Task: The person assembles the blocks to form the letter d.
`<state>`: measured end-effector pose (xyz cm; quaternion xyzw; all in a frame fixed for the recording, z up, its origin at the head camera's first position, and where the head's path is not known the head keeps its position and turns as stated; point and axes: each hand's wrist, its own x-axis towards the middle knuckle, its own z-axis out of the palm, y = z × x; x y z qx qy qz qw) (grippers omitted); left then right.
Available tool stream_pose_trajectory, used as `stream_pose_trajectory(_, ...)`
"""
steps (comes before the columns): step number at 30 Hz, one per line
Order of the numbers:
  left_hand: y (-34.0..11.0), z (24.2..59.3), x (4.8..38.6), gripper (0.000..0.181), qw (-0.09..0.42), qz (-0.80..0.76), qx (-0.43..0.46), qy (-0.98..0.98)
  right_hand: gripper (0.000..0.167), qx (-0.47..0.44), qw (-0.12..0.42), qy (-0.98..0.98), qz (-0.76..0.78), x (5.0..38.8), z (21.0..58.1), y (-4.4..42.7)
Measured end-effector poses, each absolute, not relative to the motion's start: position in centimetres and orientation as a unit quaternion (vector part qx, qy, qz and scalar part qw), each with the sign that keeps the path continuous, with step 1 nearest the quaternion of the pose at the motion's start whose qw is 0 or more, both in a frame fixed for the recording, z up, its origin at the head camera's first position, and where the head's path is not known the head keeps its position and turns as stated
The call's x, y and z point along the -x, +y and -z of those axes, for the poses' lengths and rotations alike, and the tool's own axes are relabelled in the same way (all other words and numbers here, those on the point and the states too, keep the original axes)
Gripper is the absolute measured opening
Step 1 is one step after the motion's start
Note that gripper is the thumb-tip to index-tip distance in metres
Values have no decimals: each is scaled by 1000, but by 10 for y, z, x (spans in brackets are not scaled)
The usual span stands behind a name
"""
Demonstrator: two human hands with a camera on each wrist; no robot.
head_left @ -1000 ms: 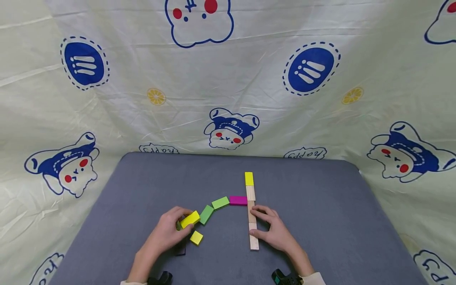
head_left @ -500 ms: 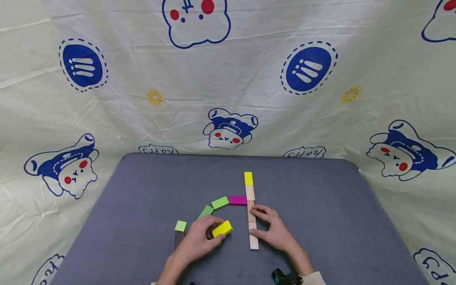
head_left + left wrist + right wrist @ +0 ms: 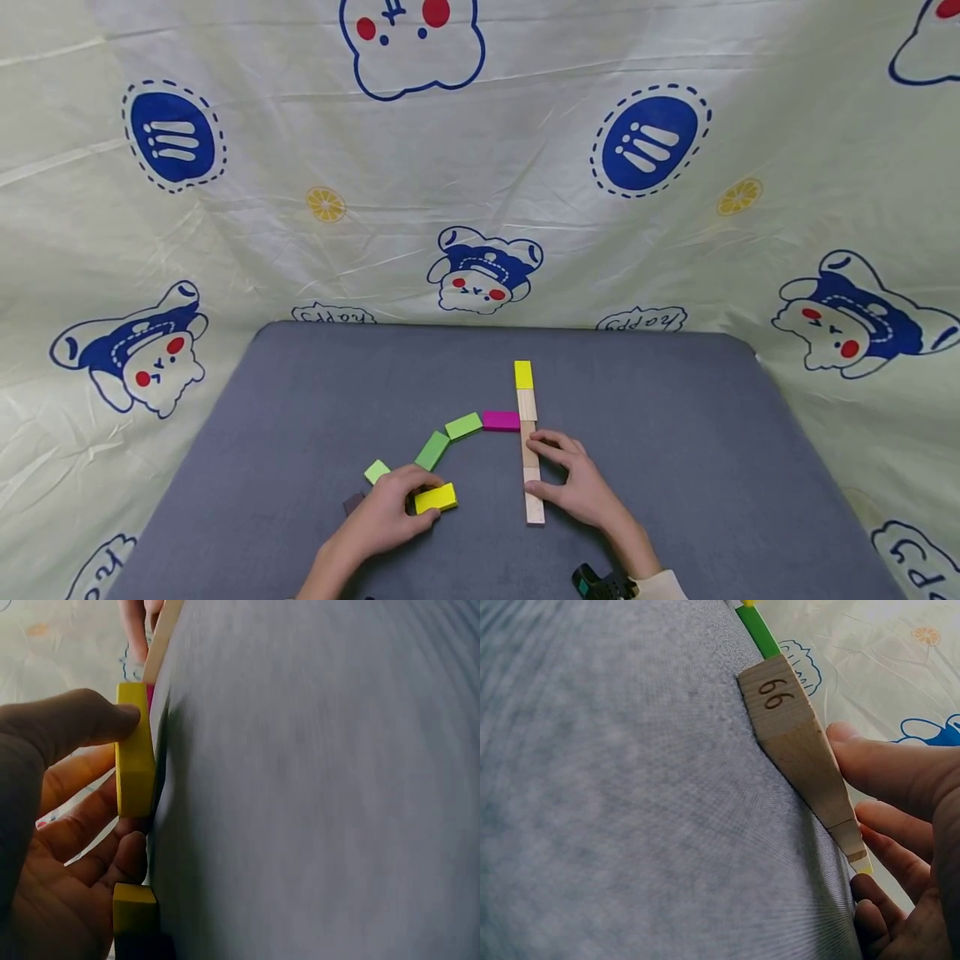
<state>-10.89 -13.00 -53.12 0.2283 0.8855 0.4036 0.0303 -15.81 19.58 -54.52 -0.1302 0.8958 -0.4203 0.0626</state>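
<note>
My left hand (image 3: 388,510) pinches a yellow wooden block (image 3: 436,498) between thumb and fingers, low over the grey table. In the left wrist view, a second yellow piece (image 3: 135,909) lies near the palm, with something dark beside it. My right hand (image 3: 573,483) rests its thumb and fingertips against a straight row of plain wooden blocks (image 3: 533,508); the near end block reads 66 in the right wrist view. From that row a curve runs left: a magenta block (image 3: 501,422), then green blocks (image 3: 463,427). A small light green block (image 3: 377,472) and a partly hidden dark block (image 3: 353,503) lie beyond the left hand.
A yellow block (image 3: 523,375) tops the far end of the plain row. The grey table (image 3: 660,400) ends at a printed white cloth (image 3: 570,225) behind. A black wrist device (image 3: 600,583) sits below the right hand.
My left hand swung right with the yellow block, then back left and lower. The light green and dark blocks have turned askew. My right hand stays in place.
</note>
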Motion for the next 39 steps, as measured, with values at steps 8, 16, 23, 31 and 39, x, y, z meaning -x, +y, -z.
stream_pose_trajectory(8,-157,532,111,31,-21,-361,-241,901,67,135,56,896,418,158,546,197)
stream_pose_trajectory(16,-167,528,113,29,13,-359,-211,909,67,136,56,896,418,157,548,197)
stream_pose_trajectory(23,-165,525,111,28,-9,-321,-228,919,66,140,53,896,419,157,547,197)
stream_pose_trajectory(31,-161,523,110,30,3,-341,-225,913,66,144,52,898,412,158,547,197)
stream_pose_trajectory(39,-158,523,108,34,-30,-343,-133,930,65,158,44,897,411,159,548,197)
